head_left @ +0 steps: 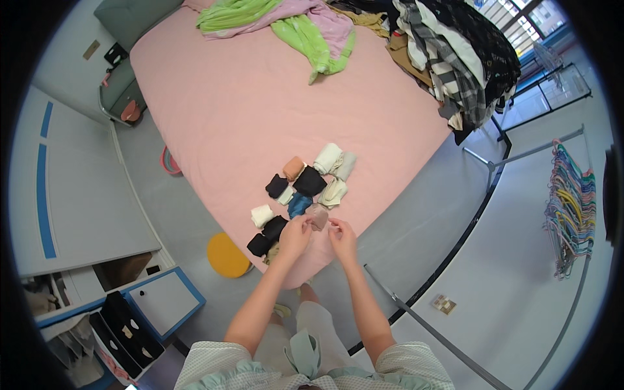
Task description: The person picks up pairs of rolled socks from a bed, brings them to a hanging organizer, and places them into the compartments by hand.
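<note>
At the bed's near corner, my left hand has its fingers closed on the edge of a dusty pink folded cloth, perhaps a small garment. On the other side of that cloth is my right hand, its thumb and fingertips pinched together; whether they grip its edge is too small to tell. Just beyond lie small rolled garments: a blue bundle, a black bundle, an orange-brown bundle and a white roll. More black bundles and a cream roll sit left of my left hand.
A pink sheet covers the bed. On its far side are a green-and-pink blanket and a heap of clothes. A yellow round stool stands at left. Hangers hang from a metal rack at right; a drawer cabinet is lower left.
</note>
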`<state>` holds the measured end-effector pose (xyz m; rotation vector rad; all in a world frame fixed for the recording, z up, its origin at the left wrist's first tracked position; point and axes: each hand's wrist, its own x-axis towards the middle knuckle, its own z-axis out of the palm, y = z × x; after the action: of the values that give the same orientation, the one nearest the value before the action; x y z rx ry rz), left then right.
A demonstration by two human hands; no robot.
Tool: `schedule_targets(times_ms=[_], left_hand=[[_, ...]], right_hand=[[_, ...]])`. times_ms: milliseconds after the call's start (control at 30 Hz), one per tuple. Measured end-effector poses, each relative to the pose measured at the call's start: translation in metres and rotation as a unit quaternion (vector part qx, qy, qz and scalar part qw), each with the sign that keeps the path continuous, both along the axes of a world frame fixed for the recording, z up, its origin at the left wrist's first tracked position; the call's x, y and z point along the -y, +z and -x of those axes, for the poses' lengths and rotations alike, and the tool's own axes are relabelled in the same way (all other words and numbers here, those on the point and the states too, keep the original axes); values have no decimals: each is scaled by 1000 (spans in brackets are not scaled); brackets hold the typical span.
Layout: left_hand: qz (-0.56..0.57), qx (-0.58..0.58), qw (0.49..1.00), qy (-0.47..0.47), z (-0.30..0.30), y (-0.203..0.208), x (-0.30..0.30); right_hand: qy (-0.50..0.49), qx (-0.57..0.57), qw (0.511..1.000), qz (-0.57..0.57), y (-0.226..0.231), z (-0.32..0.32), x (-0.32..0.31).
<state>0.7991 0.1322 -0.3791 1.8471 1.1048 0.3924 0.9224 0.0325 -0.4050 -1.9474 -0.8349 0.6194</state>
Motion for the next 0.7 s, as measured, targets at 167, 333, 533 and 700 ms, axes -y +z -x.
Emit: schedule_targets(times_ms=[167,333,533,700], left_hand=[[-13,-72,992,-100,-50,-17,-28],[-29,-107,981,-158,-80,-49,-35],[-65,-112,975,-183,-107,-62,-33],[-58,-82,989,-104,-109,-77,-33]], right_hand=[[-43,-16,999,11,-33,-32,-12],[-61,-139,988,7,-77,-46,-24],[-124,-289,945,-86,-113,-49,-34],[-143,-309,935,-104,-114,-50,-45]])
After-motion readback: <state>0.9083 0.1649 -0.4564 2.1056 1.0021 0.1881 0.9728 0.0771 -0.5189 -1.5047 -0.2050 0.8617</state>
